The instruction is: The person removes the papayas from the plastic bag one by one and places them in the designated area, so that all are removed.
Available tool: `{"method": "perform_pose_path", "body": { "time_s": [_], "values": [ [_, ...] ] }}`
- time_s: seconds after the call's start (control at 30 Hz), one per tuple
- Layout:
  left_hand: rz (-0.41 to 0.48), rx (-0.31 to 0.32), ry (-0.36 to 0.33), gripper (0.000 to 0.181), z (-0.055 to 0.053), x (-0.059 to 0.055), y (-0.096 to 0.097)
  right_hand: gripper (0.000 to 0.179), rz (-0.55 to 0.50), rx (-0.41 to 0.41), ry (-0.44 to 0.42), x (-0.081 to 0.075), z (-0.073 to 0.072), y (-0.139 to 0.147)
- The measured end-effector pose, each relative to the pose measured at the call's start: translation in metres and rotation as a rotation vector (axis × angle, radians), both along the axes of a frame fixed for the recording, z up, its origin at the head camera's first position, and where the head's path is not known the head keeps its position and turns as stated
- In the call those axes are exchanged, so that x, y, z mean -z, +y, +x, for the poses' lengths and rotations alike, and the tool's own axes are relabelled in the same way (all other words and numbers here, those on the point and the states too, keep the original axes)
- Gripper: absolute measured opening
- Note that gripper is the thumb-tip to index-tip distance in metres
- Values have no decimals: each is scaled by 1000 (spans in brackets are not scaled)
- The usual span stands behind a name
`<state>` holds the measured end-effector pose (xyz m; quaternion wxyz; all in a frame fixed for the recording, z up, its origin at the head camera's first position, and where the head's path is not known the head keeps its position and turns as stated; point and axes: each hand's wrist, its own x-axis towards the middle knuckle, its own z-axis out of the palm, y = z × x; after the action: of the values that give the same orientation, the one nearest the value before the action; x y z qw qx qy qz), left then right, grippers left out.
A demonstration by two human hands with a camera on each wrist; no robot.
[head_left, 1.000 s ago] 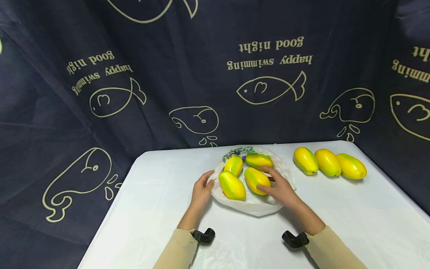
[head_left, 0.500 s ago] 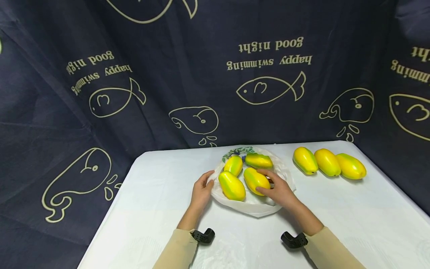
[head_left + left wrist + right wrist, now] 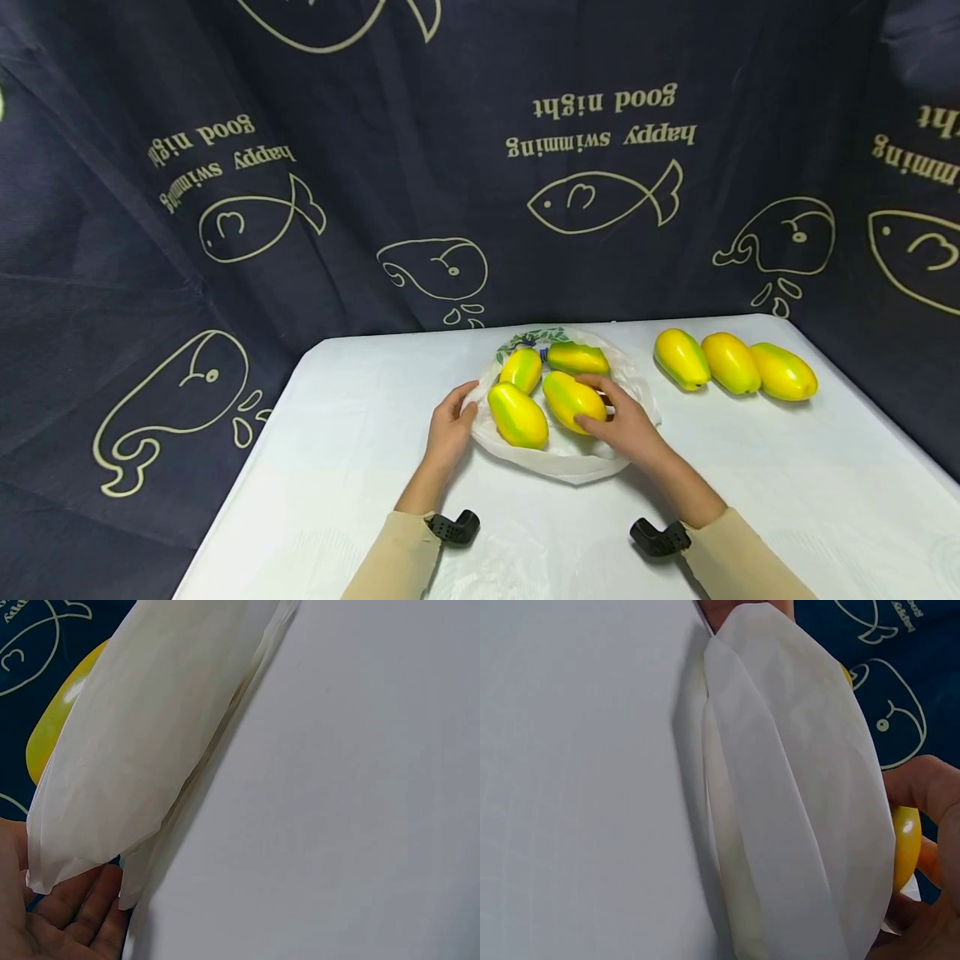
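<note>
A white plastic bag (image 3: 551, 461) lies spread on the table, its rim turned outward, with several yellow-green papayas inside. My left hand (image 3: 449, 423) holds the bag's left rim; in the left wrist view, fingers (image 3: 79, 907) curl beside the white plastic edge. Over the bag's right side, my right hand (image 3: 624, 423) grips a papaya (image 3: 567, 402) between thumb and fingers. Left of that fruit rest a front papaya (image 3: 517, 416) and one behind it (image 3: 522, 368). Another papaya (image 3: 577, 358) lies at the back of the bag. In the right wrist view, plastic hides most of the gripped papaya (image 3: 907, 844).
At the back right of the white table (image 3: 337, 450), three more papayas sit in a row: the left one (image 3: 681, 358), the middle one (image 3: 731, 363) and the right one (image 3: 783, 372). A dark curtain (image 3: 420, 167) with fish drawings hangs behind the table.
My right fingers have shifted a little leftward and closer round the papaya, which has turned slightly within the bag. The left hand and the other papayas keep their places.
</note>
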<state>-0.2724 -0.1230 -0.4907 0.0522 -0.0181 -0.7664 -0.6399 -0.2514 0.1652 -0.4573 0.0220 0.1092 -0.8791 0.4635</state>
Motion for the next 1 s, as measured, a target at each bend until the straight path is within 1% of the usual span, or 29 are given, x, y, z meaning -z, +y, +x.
{"method": "perform_pose_path", "body": {
  "time_s": [0.23,0.3,0.4,0.57,0.67,0.87,1.0],
  "values": [
    [2,-4,2,37,-1,-1,-1,58,-29,51,6,-10,8,6],
    [-2,-4,6,37,-1,-1,-1,58,-44,65,22,-12,10,9],
    [-6,-2,8,37,-1,0,-2,57,-75,78,73,-13,13,16],
    [-6,1,2,38,-1,0,-2,54,-91,74,168,-13,16,27],
    [-5,1,-2,38,0,-1,-3,53,-95,79,201,-13,18,34],
    [-10,4,8,38,0,0,-2,52,-133,103,221,-13,23,49],
    [6,7,15,38,-1,2,-2,51,-149,122,222,-15,27,61]
  ]
}}
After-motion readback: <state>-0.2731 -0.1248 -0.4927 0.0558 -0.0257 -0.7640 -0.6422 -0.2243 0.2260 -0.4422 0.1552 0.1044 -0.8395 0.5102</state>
